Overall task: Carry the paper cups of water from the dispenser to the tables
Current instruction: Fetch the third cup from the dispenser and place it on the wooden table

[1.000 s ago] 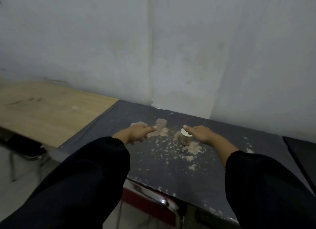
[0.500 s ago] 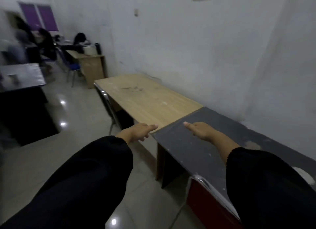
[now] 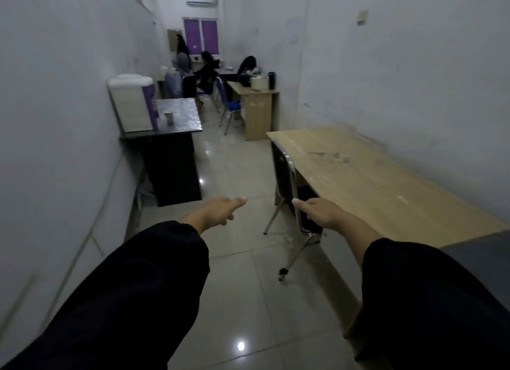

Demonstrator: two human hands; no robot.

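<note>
floor (image 3: 242, 300) glossy tile | table (image 3: 372, 182) matt wood | chair (image 3: 292, 182) chrome metal

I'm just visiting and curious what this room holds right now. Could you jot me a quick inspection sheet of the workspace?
Surface: a light wooden table stands along the right wall, top bare and scuffed; a dark table stands by the left wall.
Job's things: a water dispenser sits on the dark table, one paper cup upright beside it.
Clutter: a chair tucked at the wooden table; bags and containers on a far desk.
Fingers: left hand and right hand both held out empty, fingers loosely curled.
Cables: nothing seen.
Surroundings: tiled floor, white walls, purple window blinds, people seated at the far end.
</note>
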